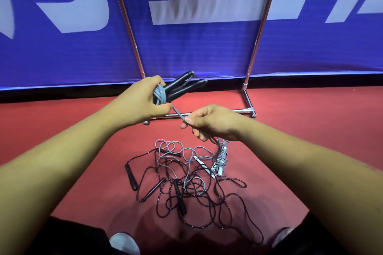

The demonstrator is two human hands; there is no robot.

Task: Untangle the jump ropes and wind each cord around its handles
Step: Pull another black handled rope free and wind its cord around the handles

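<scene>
Here, grey cord (179, 115) taut, left hand (143, 99), right hand (209, 124)

You get one view, from the camera on your head, facing forward and tilted steeply down. Your left hand (143, 99), gripping the black handles (182, 87), and right hand (215, 124), pinching the grey cord (178, 113), sit nearest, mid-frame; the red floor (62, 130) spreads beneath them, the blue banner (207, 47) fills the top. The wide lens seems to bow the frame's edges.
</scene>
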